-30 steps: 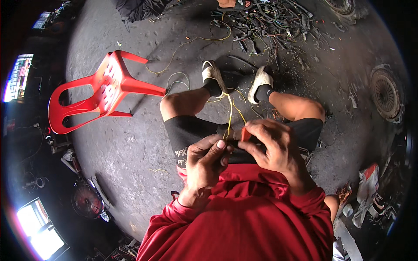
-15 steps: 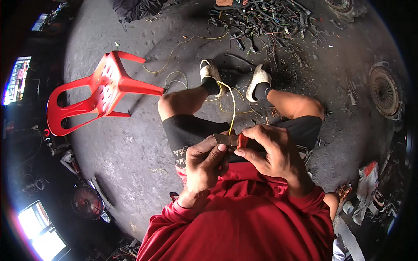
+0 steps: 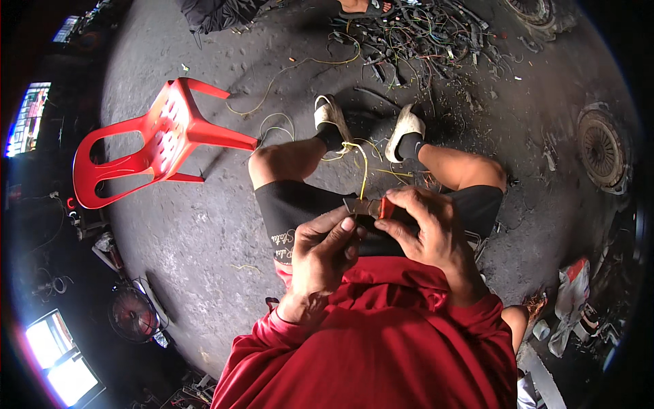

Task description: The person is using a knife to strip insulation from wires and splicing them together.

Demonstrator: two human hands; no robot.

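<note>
My right hand [image 3: 436, 228] is closed round the red handle [image 3: 387, 208] of a short knife. Its wide, brownish blade [image 3: 366, 206] points left, towards my left fingertips. With thumb and fingers pinched together, my left hand [image 3: 319, 255] is at the yellow wire's near end, close beside the blade. From there the yellow wire [image 3: 364, 174] rises to my left foot, where it loops by the white shoe [image 3: 328, 112]. The blade and my fingers hide the wire's very end.
A red plastic chair [image 3: 160, 140] lies tipped over at the left. Ahead is a tangled heap of dark cables [image 3: 429, 41], with another person's foot [image 3: 364, 7] beside it. A round metal clutch part [image 3: 603, 148] rests at the right. A fan [image 3: 134, 313] stands at the lower left.
The knife and my right hand have shifted slightly right and away from my body. My left hand stays pinched near the blade, its thumb now a little further forward.
</note>
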